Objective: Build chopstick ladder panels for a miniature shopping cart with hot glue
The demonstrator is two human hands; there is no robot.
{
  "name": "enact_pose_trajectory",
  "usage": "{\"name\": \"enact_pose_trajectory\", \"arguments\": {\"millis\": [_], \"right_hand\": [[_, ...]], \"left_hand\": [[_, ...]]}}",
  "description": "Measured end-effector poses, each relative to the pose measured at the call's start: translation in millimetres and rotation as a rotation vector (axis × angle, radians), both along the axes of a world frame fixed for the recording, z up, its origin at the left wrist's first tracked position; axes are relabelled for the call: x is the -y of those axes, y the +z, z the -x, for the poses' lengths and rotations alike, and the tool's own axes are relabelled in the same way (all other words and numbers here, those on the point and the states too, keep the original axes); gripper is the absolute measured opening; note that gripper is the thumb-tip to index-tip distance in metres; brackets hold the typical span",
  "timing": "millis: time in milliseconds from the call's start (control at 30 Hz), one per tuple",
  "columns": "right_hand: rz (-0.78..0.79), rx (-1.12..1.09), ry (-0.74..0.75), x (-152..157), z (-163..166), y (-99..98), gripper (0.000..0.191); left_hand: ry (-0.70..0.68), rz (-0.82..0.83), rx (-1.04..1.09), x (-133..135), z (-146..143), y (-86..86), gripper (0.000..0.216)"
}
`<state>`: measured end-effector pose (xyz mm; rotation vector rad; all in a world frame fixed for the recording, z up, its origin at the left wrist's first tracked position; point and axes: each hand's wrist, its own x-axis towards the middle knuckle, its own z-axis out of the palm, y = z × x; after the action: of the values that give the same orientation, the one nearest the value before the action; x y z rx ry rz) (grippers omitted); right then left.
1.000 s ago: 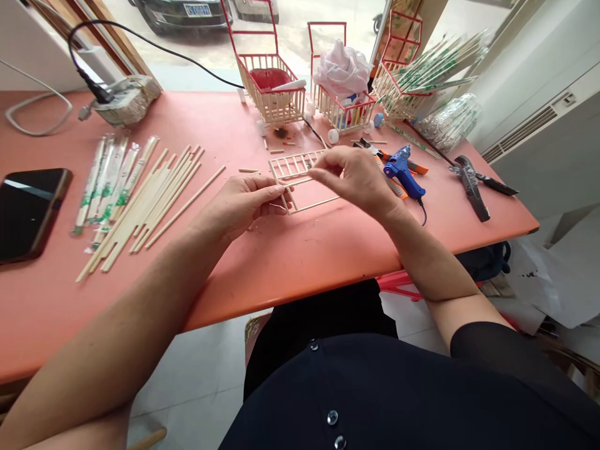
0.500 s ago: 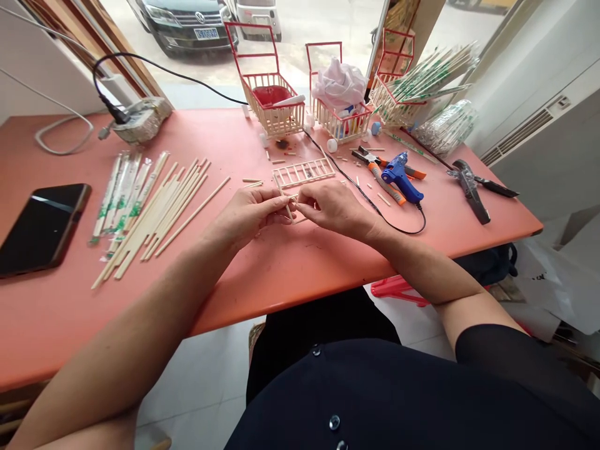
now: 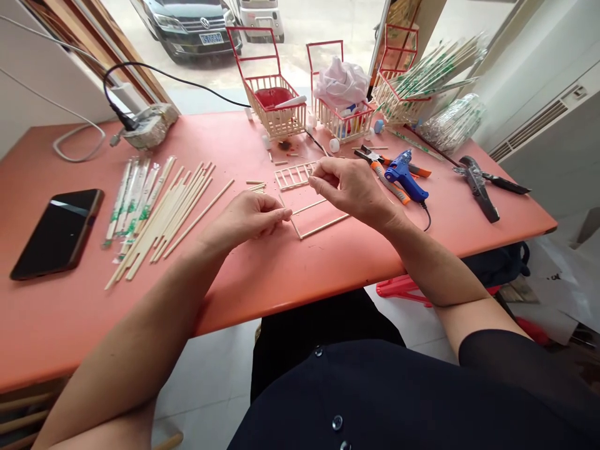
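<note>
A frame of thin wooden sticks (image 3: 325, 226) lies on the pink tabletop, its left side meeting my fingertips. My left hand (image 3: 250, 215) is closed, thumb and forefinger pinching that left stick. Over the frame's far right part, my right hand (image 3: 354, 187) is raised with its fingers curled and pressed together; whether a small piece sits in them is hidden. Just behind is a ladder-like stick panel (image 3: 295, 167), its right end covered by my right hand. Short stick pieces (image 3: 255, 186) lie beyond my left hand.
Loose sticks (image 3: 175, 209), wrapped chopsticks (image 3: 135, 194) and a phone (image 3: 59, 231) lie left. Right are pliers (image 3: 389, 181), a blue glue gun (image 3: 405, 177) and a dark tool (image 3: 478, 187). Small stick carts (image 3: 281, 119) and a power strip (image 3: 150, 125) line the back.
My right hand has lifted away from my left, up and to the right, uncovering the stick frame. My left hand stays at the frame's left side. The view has shifted slightly.
</note>
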<state>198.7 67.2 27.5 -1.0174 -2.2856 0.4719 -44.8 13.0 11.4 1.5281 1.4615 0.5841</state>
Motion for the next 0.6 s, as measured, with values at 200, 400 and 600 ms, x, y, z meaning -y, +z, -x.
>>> {"name": "enact_pose_trajectory", "arguments": {"millis": [200,400,600], "right_hand": [[-0.015,-0.018,-0.030,-8.3,-2.0,-2.8,0.017],[-0.023,-0.018,-0.049,-13.6,-1.8,-2.6,0.015],[-0.040,0.017,-0.088,-19.6,3.7,-4.9,0.013]], "left_hand": [[0.064,-0.316,-0.190,2.8,39.0,23.7,0.039],[0.035,-0.276,-0.446,31.3,77.6,25.8,0.055],[0.060,-0.299,-0.455,45.6,74.1,-7.6,0.047]]}}
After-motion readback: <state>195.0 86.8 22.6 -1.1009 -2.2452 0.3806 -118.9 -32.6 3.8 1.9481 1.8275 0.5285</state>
